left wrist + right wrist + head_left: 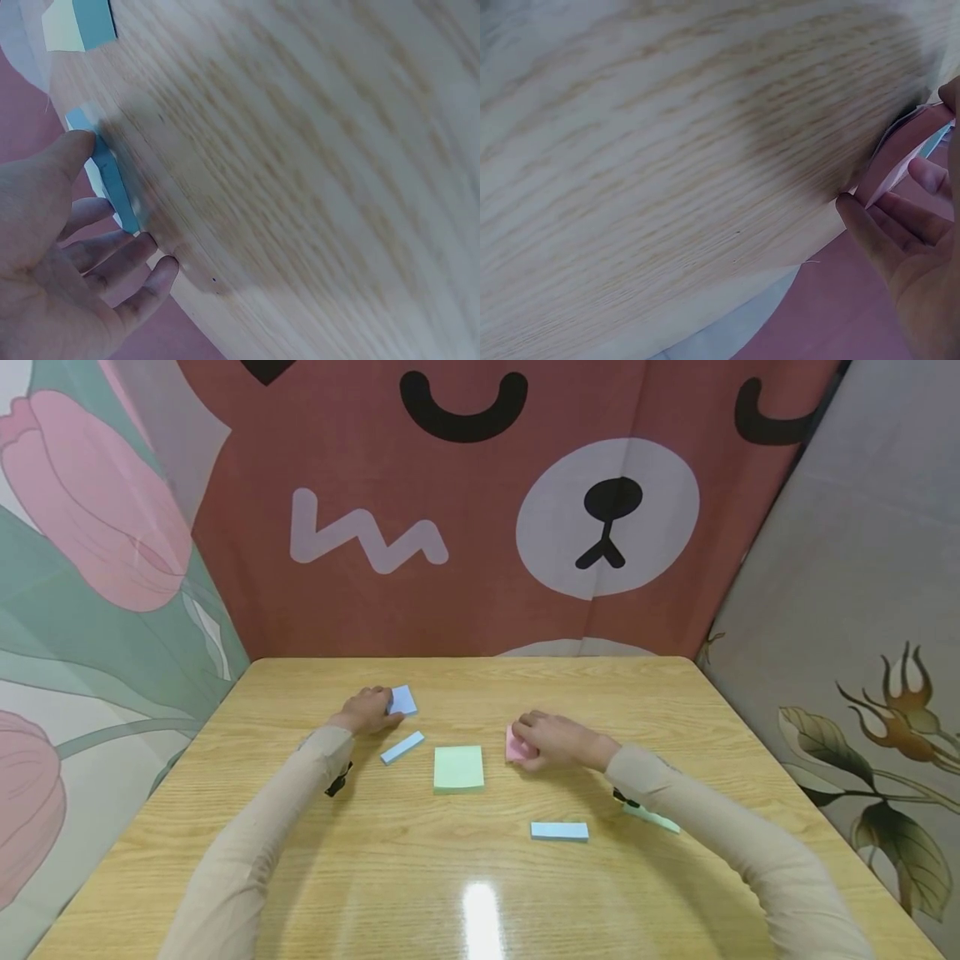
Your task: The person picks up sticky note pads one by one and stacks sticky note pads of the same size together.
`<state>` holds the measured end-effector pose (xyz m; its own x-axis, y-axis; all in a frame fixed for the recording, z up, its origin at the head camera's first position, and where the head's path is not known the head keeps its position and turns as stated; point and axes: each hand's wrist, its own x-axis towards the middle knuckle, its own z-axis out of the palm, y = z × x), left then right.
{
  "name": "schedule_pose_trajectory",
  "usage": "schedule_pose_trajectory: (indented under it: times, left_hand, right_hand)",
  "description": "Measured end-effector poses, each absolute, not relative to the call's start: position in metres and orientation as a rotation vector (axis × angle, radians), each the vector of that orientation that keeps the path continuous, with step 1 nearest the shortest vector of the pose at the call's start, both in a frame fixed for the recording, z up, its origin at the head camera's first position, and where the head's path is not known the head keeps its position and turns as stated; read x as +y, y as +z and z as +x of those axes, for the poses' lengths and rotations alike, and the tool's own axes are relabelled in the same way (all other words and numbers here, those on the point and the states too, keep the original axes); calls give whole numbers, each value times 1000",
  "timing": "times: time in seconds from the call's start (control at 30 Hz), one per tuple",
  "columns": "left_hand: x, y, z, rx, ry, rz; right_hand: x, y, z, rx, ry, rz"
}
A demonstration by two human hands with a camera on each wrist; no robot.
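Note:
Toward the back left of the wooden table, my left hand pinches a square blue sticky note pad. In the left wrist view the thumb lies on that pad's side edge, with fingertips at its far end. Right of the middle, my right hand grips a pink sticky note pad, partly hidden under the fingers. The right wrist view shows this pink pad bent and tilted, one edge close to the tabletop. Between the hands lies a square pale green sticky note pad.
A narrow blue note pad lies just in front of the left hand. Another narrow blue pad is nearer the front. A narrow green pad lies partly under the right forearm. A bear-print cloth hangs behind the table.

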<state>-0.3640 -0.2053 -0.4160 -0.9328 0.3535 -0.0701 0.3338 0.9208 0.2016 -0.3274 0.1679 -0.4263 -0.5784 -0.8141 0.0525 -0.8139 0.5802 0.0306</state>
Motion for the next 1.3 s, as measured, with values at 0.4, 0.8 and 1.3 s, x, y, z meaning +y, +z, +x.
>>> schedule_pose_trajectory:
  times: [0.4,0.8,1.3]
  left_hand:
    - [-203,-415,-361,2974,270,524]
    - [-205,-419,-364,2979,276,530]
    - [-205,-419,-366,2980,270,528]
  right_hand:
    - [164,-428,-317,-2743,-34,1438]
    - [156,-422,-304,-2682,-62,1505]
    - [157,-425,-297,-2696,-37,1557]
